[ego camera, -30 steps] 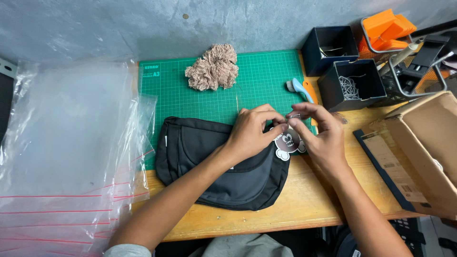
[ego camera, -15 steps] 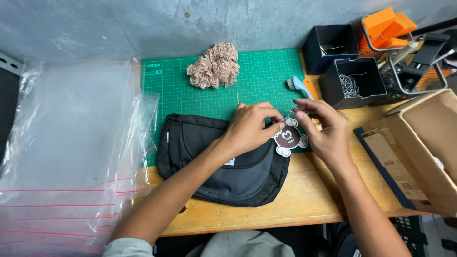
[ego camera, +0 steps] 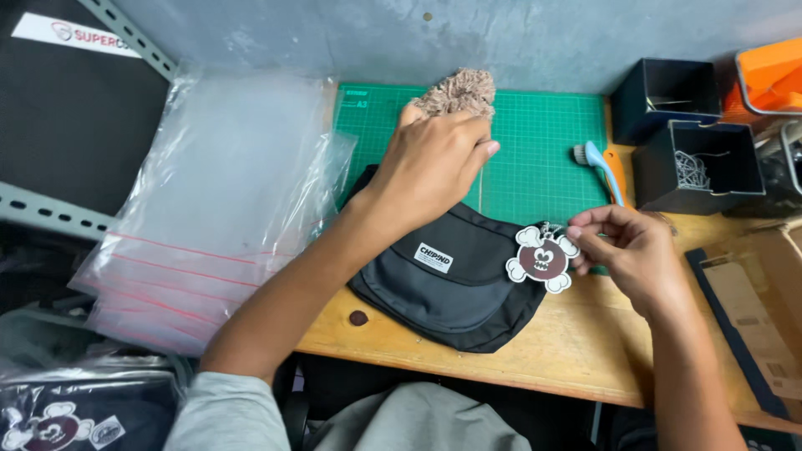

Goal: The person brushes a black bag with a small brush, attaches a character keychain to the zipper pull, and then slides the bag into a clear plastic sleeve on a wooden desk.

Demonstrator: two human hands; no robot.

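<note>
While the black fabric pouch bag point(ego camera: 455, 280) lies flat on the wooden counter point(ego camera: 585, 351), partly overlapping the green cutting mat point(ego camera: 535, 142), the right hand point(ego camera: 631, 259) pinches a die-cut cardboard hang tag point(ego camera: 542, 260), brown and white in the shape of a cartoon skull with crossed bones, at its upper right edge; its fingers point(ego camera: 585, 238) are closed on the card and on what looks like a small ball chain at its top, though the chain is too fine to make out surely. The tag rests against the bag's right end, touching it. The left hand point(ego camera: 434, 163) reaches over the bag toward a tan fluffy pompom point(ego camera: 458, 90) at the mat's far edge; its fingers are curled loosely over the fluff, and whether they actually grip it cannot be told. The bag looks soft, light and floppy, likely to sag if lifted by one corner, so a hold at a seam or across its middle would suit it. The tag looks thin and stiff, easily creased, best held by its edge as now. The pompom seems light and compressible. Clear zip bags point(ego camera: 209, 217) lie to the left, black bins point(ego camera: 697, 163) and a blue-handled brush point(ego camera: 597, 163) to the right.
</note>
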